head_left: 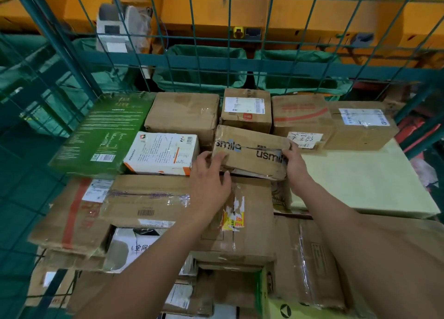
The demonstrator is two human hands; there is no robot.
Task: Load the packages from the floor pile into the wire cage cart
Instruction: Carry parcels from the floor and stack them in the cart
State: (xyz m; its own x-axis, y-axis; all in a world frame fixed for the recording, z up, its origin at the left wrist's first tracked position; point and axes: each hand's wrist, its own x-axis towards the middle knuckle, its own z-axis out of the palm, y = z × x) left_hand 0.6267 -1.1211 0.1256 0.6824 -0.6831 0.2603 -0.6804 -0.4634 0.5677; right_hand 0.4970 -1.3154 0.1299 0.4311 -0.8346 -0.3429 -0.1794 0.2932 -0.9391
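Both hands have a grip on the brown usmile box (252,152), left hand (211,174) clamped on its near-left corner and right hand (295,165) on the right end. It's sitting tilted on top of the packed parcels inside the green wire cage cart (168,59), just beside a white box (163,153).

Beyond the mesh at twelve o'clock I see an orange machine body (216,4). Green sacks (204,66) hang below it. At eleven o'clock sits a grey-white device (120,28).
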